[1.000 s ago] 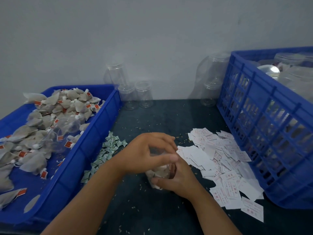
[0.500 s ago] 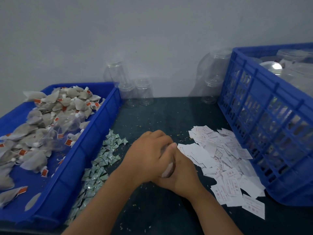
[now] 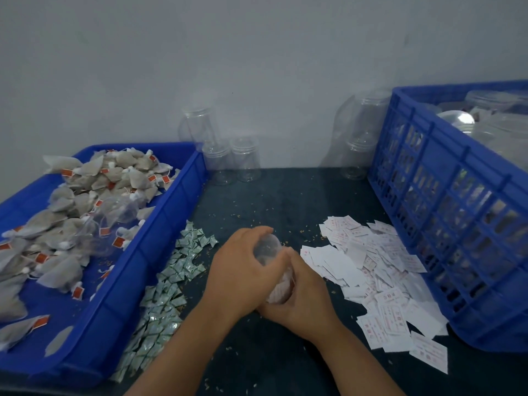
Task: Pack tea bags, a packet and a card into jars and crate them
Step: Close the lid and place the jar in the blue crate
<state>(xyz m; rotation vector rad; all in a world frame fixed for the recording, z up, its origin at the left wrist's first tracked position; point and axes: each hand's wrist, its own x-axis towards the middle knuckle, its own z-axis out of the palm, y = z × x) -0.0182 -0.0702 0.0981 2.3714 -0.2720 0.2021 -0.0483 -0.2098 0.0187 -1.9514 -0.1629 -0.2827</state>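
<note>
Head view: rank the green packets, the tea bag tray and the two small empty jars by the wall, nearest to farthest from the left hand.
From the left hand:
1. Green packets, just to its left on the table.
2. Tea bag tray, farther left, beyond the packets.
3. Two small empty jars, at the back by the wall.

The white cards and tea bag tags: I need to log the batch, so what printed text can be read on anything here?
White cards: red print in boxes, too small and blurred to read.
Red tags on the tea bags: no legible text.
Green packets: markings too small to read.
Nothing else bears text.
</note>
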